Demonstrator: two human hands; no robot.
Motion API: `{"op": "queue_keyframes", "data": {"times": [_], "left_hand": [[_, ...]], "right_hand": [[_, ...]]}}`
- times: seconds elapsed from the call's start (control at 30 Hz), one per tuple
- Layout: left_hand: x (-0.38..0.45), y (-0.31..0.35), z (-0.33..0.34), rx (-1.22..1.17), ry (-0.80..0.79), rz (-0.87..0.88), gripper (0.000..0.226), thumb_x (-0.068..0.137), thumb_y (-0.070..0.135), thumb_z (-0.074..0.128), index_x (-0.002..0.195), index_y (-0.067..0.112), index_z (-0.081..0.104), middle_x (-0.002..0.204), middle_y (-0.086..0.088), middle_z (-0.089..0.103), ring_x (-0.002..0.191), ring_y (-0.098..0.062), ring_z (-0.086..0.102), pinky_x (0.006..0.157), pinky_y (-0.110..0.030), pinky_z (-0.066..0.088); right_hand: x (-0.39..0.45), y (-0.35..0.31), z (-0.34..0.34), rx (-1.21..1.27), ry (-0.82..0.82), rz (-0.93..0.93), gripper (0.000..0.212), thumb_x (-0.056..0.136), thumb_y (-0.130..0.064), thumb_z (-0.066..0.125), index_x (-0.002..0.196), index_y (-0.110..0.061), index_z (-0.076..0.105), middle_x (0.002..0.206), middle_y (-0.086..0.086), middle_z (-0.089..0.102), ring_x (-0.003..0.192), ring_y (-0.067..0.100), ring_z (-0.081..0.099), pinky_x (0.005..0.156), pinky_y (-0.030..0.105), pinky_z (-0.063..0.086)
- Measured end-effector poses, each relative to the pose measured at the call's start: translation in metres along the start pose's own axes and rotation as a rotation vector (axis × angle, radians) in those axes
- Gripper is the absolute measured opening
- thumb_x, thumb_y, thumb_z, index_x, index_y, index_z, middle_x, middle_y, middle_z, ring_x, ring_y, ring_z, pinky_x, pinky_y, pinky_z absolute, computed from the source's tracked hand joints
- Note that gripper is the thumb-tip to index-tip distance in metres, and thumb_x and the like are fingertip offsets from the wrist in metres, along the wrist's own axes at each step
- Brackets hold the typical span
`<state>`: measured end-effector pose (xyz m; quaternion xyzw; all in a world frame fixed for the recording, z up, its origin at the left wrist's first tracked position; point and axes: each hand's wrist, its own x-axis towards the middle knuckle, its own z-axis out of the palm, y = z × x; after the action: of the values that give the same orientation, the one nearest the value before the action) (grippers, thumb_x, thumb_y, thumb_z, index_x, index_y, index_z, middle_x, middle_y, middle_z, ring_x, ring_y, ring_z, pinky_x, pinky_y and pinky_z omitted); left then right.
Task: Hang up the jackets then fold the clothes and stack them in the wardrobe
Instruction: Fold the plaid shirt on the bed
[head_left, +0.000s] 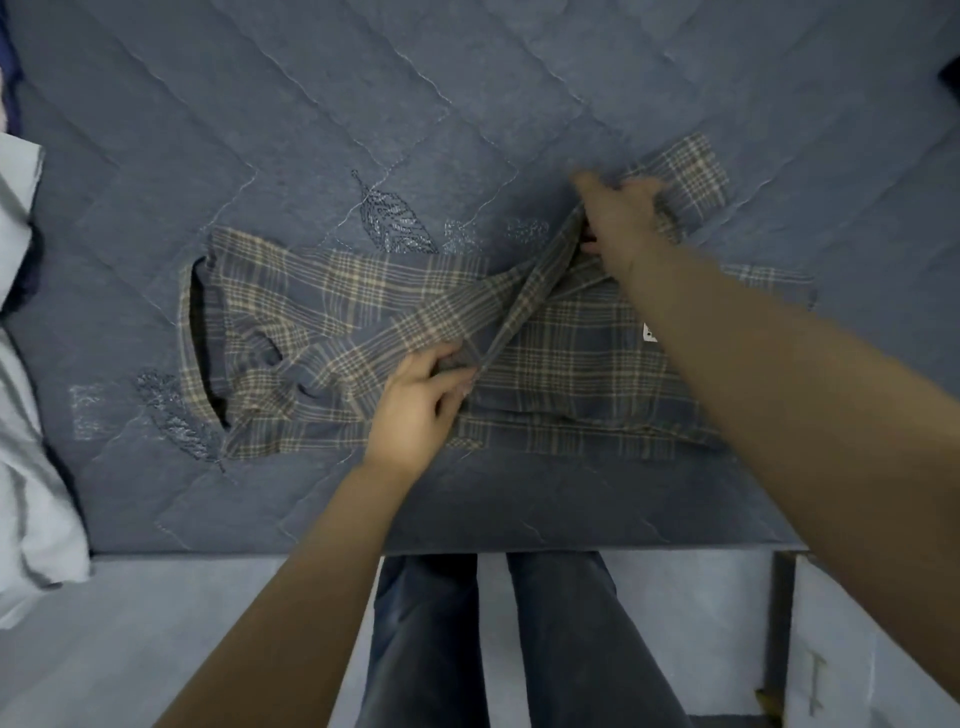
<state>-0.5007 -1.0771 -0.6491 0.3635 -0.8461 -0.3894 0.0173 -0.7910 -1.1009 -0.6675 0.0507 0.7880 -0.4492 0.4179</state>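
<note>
Lying spread sideways on a quilted blue-grey bedspread (311, 104), collar end toward the left: a grey and beige plaid flannel shirt (332, 306). Pinching a raised fold of its sleeve near the shirt's middle, fingers curled round the cloth: left hand (421, 405). Gripping the same sleeve farther up, near the cuff, fingers closed over the fabric and lifting it off the bedspread: right hand (621, 218). Bunched at the left edge of the bed: pale grey and white fabric (26, 415). Standing below the bed edge: legs in dark blue jeans (431, 639).
</note>
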Motion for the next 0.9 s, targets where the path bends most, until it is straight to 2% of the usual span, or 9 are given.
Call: {"op": "queue_keyframes", "data": {"times": [0.07, 0.17, 0.27, 0.37, 0.47, 0.53, 0.73, 0.8, 0.9], "left_hand": [[-0.011, -0.005, -0.003, 0.017, -0.143, 0.038, 0.023, 0.09, 0.007, 0.067, 0.11, 0.013, 0.075, 0.133, -0.008, 0.059, 0.122, -0.026, 0.052, 0.103, -0.038, 0.043], [-0.017, -0.009, -0.01, -0.076, -0.188, -0.058, 0.018, 0.092, 0.009, 0.065, 0.105, 0.013, 0.076, 0.127, -0.002, 0.063, 0.12, -0.021, 0.054, 0.103, -0.037, 0.043], [-0.008, -0.012, -0.031, -0.232, 0.17, -0.226, 0.018, 0.095, 0.018, 0.062, 0.111, 0.017, 0.07, 0.115, 0.005, 0.063, 0.109, -0.012, 0.059, 0.098, -0.032, 0.047], [0.01, -0.025, -0.049, -0.103, 0.278, -0.312, 0.032, 0.094, 0.032, 0.062, 0.125, 0.022, 0.059, 0.123, 0.001, 0.058, 0.116, -0.021, 0.054, 0.101, -0.047, 0.043], [0.03, -0.038, -0.056, 0.137, 0.089, -0.329, 0.044, 0.093, 0.04, 0.06, 0.134, 0.024, 0.051, 0.137, 0.001, 0.053, 0.13, -0.022, 0.044, 0.107, -0.05, 0.025], [0.042, -0.046, -0.058, 0.18, -0.099, -0.325, 0.043, 0.094, 0.044, 0.057, 0.132, 0.024, 0.054, 0.134, 0.003, 0.058, 0.128, -0.02, 0.048, 0.109, -0.044, 0.019], [0.056, -0.05, -0.07, 0.13, -0.458, -0.29, 0.034, 0.084, 0.062, 0.052, 0.093, 0.032, 0.065, 0.087, 0.016, 0.062, 0.102, -0.021, 0.061, 0.106, -0.037, 0.034], [0.058, -0.049, -0.076, 0.145, -0.569, -0.346, 0.056, 0.081, 0.074, 0.035, 0.1, 0.031, 0.066, 0.108, 0.011, 0.064, 0.12, -0.027, 0.053, 0.114, -0.042, 0.026], [0.062, -0.051, -0.084, 0.024, -0.673, -0.537, 0.087, 0.077, 0.087, 0.02, 0.143, 0.035, 0.043, 0.155, 0.002, 0.035, 0.146, -0.028, 0.024, 0.12, -0.052, 0.011]], "right_hand": [[0.019, 0.007, 0.006, -0.166, -0.022, 0.079, 0.069, 0.088, -0.031, 0.068, 0.141, -0.006, 0.03, 0.136, 0.009, 0.049, 0.117, 0.024, 0.054, 0.099, 0.04, 0.05], [0.03, 0.015, 0.003, -0.232, 0.076, 0.056, 0.021, 0.095, -0.012, 0.054, 0.111, 0.001, 0.058, 0.118, 0.012, 0.06, 0.112, 0.03, 0.059, 0.094, 0.042, 0.053], [0.004, 0.02, -0.021, 0.315, 0.081, 0.086, 0.01, 0.093, -0.002, 0.05, 0.086, -0.006, 0.057, 0.089, 0.009, 0.06, 0.086, 0.023, 0.059, 0.076, 0.035, 0.056], [-0.046, 0.031, -0.068, 0.776, -0.21, 0.124, 0.019, 0.093, -0.003, 0.044, 0.093, -0.008, 0.063, 0.089, 0.007, 0.068, 0.086, 0.021, 0.066, 0.086, 0.032, 0.054], [-0.092, 0.061, -0.116, 0.945, -0.22, 0.175, 0.033, 0.086, -0.003, 0.045, 0.111, -0.003, 0.066, 0.116, 0.014, 0.068, 0.113, 0.028, 0.064, 0.1, 0.04, 0.049], [-0.116, 0.086, -0.138, 1.024, -0.16, 0.197, 0.049, 0.086, -0.009, 0.042, 0.133, -0.007, 0.054, 0.135, 0.013, 0.058, 0.127, 0.03, 0.055, 0.102, 0.043, 0.046], [-0.129, 0.118, -0.144, 0.973, -0.088, 0.292, 0.058, 0.096, -0.054, 0.046, 0.14, -0.016, 0.052, 0.14, 0.01, 0.055, 0.13, 0.03, 0.051, 0.109, 0.048, 0.04], [-0.123, 0.114, -0.139, 0.975, -0.081, 0.282, 0.059, 0.099, -0.055, 0.041, 0.142, -0.015, 0.05, 0.139, 0.011, 0.056, 0.128, 0.031, 0.053, 0.111, 0.051, 0.037], [-0.117, 0.104, -0.142, 1.073, -0.074, 0.193, 0.054, 0.102, -0.048, 0.041, 0.142, -0.013, 0.049, 0.14, 0.012, 0.055, 0.128, 0.032, 0.053, 0.112, 0.051, 0.036]]}}
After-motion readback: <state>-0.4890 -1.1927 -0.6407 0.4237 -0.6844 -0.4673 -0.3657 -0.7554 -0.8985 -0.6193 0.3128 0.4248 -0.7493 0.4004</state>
